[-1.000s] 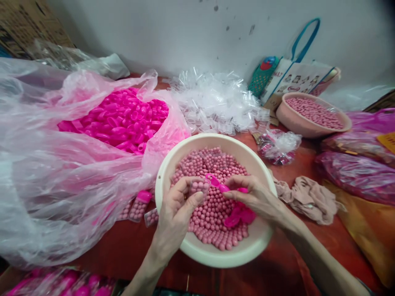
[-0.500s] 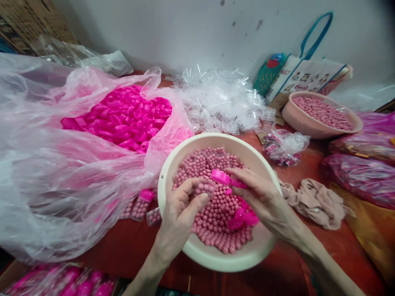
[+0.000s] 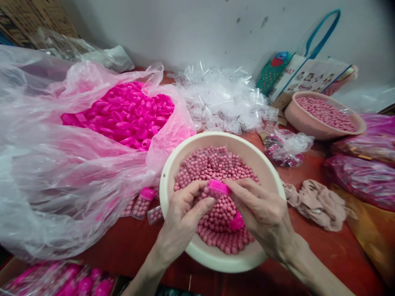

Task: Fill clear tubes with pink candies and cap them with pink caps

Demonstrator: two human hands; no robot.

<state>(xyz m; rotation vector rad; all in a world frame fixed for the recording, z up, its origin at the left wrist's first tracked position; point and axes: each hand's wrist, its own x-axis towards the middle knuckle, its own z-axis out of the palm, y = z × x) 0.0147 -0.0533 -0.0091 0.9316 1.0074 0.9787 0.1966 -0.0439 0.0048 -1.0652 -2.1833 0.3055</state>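
Over a cream basin (image 3: 226, 264) of pink beads (image 3: 226, 240), my left hand (image 3: 180, 211) pinches a small clear container (image 3: 205, 193) between thumb and fingers, partly hidden by them. A bright pink cap (image 3: 219, 187) sits against the container's end. My right hand (image 3: 262, 207) has its fingertips closed on the cap's right side. Below the right fingers shows another pink cap (image 3: 237, 222); I cannot tell whether the palm holds it or it lies on the beads. Several filled clear containers (image 3: 197, 162) rest on the beads at the basin's far side.
Left of the basin, an open plastic bag (image 3: 92, 152) holds many pink caps (image 3: 129, 113). Clear containers (image 3: 228, 96) are heaped behind. Capped bead containers (image 3: 142, 205) lie by the basin's left side. At right are a second bead basin (image 3: 308, 117) and a crumpled cloth (image 3: 321, 203).
My right hand has brought a pink cap left and down onto the container in my left hand. Fewer loose caps show beneath the right hand. The view has shifted slightly.
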